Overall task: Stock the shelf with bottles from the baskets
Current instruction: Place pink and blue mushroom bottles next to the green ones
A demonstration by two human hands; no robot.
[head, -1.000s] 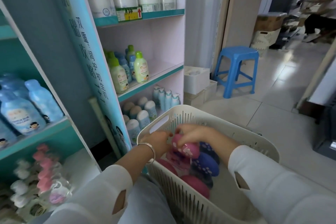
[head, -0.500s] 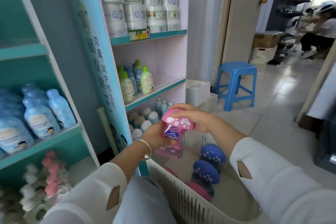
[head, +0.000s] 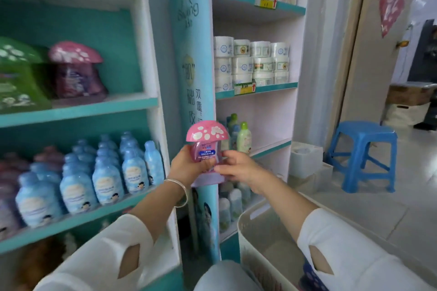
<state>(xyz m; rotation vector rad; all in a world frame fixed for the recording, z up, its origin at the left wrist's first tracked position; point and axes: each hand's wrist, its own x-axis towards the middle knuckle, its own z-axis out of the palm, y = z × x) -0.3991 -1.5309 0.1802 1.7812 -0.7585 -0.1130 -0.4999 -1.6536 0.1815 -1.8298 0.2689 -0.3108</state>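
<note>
A pink mushroom-shaped bottle with a spotted cap is held upright in front of the blue shelf divider, at chest height. My left hand grips its left side and my right hand holds its lower right side. The white slotted basket sits below my right forearm; a blue cap shows inside near its bottom edge. On the teal shelf at upper left stand a matching pink mushroom bottle and a green one.
Rows of pale blue bottles fill the shelf below. The right shelf unit holds white jars and green-capped bottles. A blue plastic stool and white boxes stand on the tiled floor at right.
Both hands lifted the pink mushroom bottle out of the basket and raised it toward the shelves. The view tilted up, bringing the upper left shelf into sight.
</note>
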